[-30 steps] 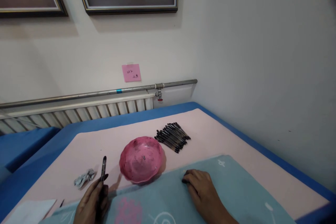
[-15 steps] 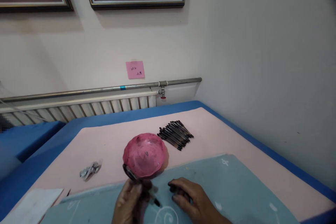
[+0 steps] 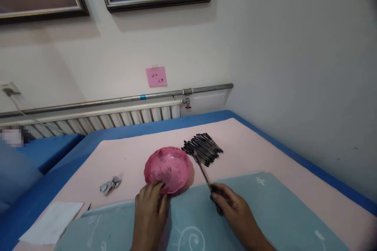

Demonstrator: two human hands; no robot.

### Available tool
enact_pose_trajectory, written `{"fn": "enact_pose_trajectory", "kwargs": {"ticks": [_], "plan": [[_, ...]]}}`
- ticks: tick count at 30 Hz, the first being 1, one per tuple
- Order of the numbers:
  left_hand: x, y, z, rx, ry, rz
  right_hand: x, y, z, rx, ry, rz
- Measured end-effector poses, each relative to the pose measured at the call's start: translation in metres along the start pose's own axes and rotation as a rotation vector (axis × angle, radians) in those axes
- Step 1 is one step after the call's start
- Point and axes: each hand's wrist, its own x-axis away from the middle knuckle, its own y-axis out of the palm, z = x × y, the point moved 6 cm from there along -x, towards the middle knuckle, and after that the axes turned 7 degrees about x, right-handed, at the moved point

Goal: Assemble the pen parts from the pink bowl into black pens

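Note:
My right hand [image 3: 231, 206] is closed on a slim black pen [image 3: 202, 168], which points up and left toward a pile of similar black pens [image 3: 203, 148]. The pen's far tip overlaps the near-left side of that pile. At the near rim of the pink bowl [image 3: 169, 159] is my left hand [image 3: 151, 200], fingers stretched forward and thumb apart. Whether it touches the rim I cannot tell. Dark smudges mark the bowl's inside, and one tiny piece lies on its bottom. Dark stains show on my fingertips.
A teal cloth [image 3: 194, 223] with white patterns covers the near side of the pink table cover [image 3: 235, 145]. To the left lie a crumpled grey-white wad [image 3: 110, 185] and a white sheet [image 3: 53, 223]. Part of another person in blue [image 3: 14, 176] shows at the left edge.
The pen was in my left hand and is now in my right, extended toward the pile. My left hand has moved up to the bowl's near rim. The view has shifted slightly left.

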Motion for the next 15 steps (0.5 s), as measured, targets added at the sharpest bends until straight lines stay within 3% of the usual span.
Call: {"fn": "enact_pose_trajectory", "kwargs": {"ticks": [2,5,8,15], "plan": [[-0.003,0.004,0.001,-0.153,0.120,-0.082,-0.012,-0.008,0.000,0.034,0.013,0.040],[-0.003,0.010,-0.001,-0.244,0.183,-0.130,-0.033,-0.010,-0.008,0.284,-0.087,0.027],[0.002,0.009,-0.006,-0.248,0.198,-0.104,-0.056,-0.003,-0.017,0.513,-0.221,0.013],[0.009,-0.005,-0.017,-0.220,0.143,-0.052,-0.089,0.022,-0.015,0.743,-0.294,-0.035]]}}
